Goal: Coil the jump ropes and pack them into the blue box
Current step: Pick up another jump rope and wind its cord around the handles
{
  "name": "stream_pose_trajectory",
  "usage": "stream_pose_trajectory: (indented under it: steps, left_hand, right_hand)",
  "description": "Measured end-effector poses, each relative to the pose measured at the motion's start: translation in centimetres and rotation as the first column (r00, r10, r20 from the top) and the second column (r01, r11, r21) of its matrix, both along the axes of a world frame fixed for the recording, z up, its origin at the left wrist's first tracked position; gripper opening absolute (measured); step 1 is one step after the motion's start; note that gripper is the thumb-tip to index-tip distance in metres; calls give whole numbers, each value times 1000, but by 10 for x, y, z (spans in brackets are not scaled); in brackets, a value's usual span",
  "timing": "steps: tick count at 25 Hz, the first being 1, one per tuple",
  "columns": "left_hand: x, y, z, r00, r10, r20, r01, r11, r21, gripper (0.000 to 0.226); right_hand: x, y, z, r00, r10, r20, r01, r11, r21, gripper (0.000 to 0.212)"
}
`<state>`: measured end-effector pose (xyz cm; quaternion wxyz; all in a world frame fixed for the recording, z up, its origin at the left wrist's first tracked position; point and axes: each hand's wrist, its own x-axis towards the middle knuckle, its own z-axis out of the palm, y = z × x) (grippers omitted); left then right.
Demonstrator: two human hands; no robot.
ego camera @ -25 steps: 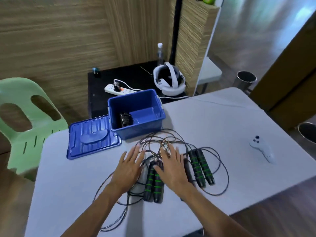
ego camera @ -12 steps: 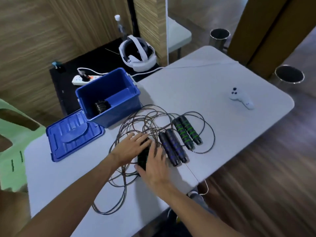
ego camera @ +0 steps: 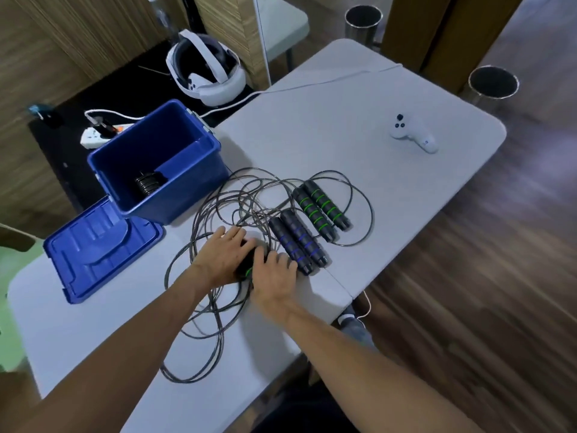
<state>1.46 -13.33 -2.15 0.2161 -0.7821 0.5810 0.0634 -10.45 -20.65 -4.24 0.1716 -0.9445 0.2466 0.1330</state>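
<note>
Both hands now close in on 1 pair of green-ringed handles point(ego camera: 246, 266): left hand point(ego camera: 220, 259) and right hand point(ego camera: 274, 278) lie over it, fingers loosely spread; any grip cannot be told. Coiling has not begun; the blue box point(ego camera: 187, 201) waits far left.

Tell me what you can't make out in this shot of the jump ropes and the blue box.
Head view only:
- Handles under the left hand and right hand: mostly covered, grip unclear.
- Dark coil in the blue box: partly behind the box's front wall.
- Tangled cords: which rope is which is untraceable.
</note>
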Motion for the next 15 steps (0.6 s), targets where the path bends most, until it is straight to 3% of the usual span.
stream_pose_trajectory:
  steps: [2,4,6,8,11,15]
  left_hand:
    - [-1,3,12,999,36,-11,-37,995,-88,64]
    - [-1,6,38,979,186,-87,-198,967,-163,63]
    - [6,5,71,882,425,-203,-466,848,-250,61]
    - [17,5,108,799,522,-298,-600,716,-355,61]
    - [39,20,169,756,553,-351,-652,584,-485,59]
    - [61,48,240,705,585,-401,-697,466,-545,59]
  right_hand:
    - [-4,-16,12,994,113,-7,-113,987,-118,74]
    - [6,-35,37,980,190,57,-175,963,-205,95]
    - [27,-52,71,957,257,133,-217,941,-258,110]
    - [57,-61,112,908,346,234,-251,900,-357,117]
    - [107,-66,174,792,522,316,-348,812,-469,104]
    - [157,-65,249,576,756,309,-482,620,-619,90]
